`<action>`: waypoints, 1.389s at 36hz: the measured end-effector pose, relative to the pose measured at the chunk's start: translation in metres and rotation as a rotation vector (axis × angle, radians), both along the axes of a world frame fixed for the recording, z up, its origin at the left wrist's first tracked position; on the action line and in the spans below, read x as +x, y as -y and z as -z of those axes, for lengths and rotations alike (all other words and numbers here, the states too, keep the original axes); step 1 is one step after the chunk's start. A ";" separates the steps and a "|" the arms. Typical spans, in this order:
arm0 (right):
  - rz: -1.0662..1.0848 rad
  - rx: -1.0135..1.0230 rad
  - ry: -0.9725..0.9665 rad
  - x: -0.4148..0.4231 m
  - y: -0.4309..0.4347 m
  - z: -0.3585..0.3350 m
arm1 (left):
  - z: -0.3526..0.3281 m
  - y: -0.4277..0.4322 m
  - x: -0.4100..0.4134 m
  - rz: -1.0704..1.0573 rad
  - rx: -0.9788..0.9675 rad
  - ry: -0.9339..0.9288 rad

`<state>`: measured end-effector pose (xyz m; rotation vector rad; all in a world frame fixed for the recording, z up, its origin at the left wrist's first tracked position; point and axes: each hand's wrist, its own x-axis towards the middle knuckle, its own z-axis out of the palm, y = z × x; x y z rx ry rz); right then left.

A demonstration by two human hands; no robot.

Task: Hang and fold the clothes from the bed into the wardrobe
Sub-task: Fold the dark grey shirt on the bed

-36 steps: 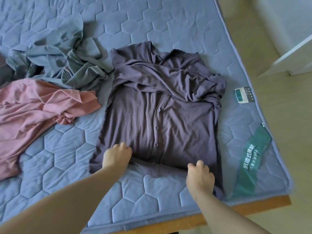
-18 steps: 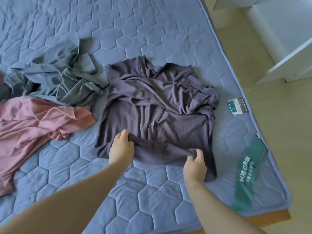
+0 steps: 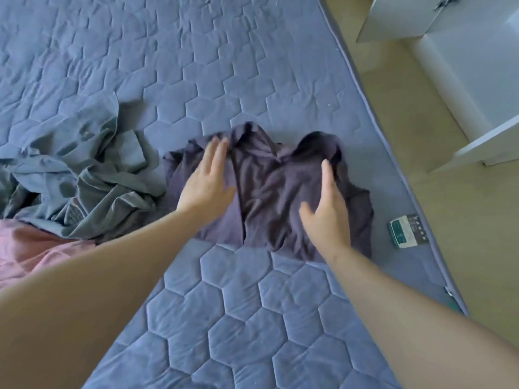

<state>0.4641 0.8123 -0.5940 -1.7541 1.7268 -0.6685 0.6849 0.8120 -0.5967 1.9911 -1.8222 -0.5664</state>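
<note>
A dark purple button shirt (image 3: 269,189) lies folded in half on the blue quilted mattress (image 3: 252,80), near its right edge. My left hand (image 3: 207,181) rests flat on the shirt's left part with straight fingers. On the right part my right hand (image 3: 327,209) lies flat as well, its fingers pointing away from me. A crumpled grey-green garment (image 3: 84,175) sits to the left of the shirt. Below that garment a pink garment (image 3: 31,251) reaches the frame's left edge. The white wardrobe (image 3: 477,66) stands at the upper right, with a door open.
A small white and dark label (image 3: 407,231) lies on the mattress just right of the shirt. A green tag (image 3: 452,299) peeks over the mattress's right edge. Beige floor (image 3: 421,136) runs between the bed and the wardrobe.
Both hands carried the shirt's bottom hem away from me and over its top, folding it in half. They let go of the hem and now lie flat on the folded shirt.
</note>
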 end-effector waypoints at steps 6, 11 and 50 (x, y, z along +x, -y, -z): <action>-0.398 0.336 -0.513 0.005 -0.026 0.058 | 0.063 -0.045 0.005 0.428 0.398 0.518; -0.400 0.346 -0.735 0.003 -0.026 0.081 | 0.078 -0.044 0.014 0.413 0.321 0.707; -0.624 0.599 -0.787 -0.065 -0.215 0.038 | 0.037 -0.246 -0.028 -0.077 0.620 -0.157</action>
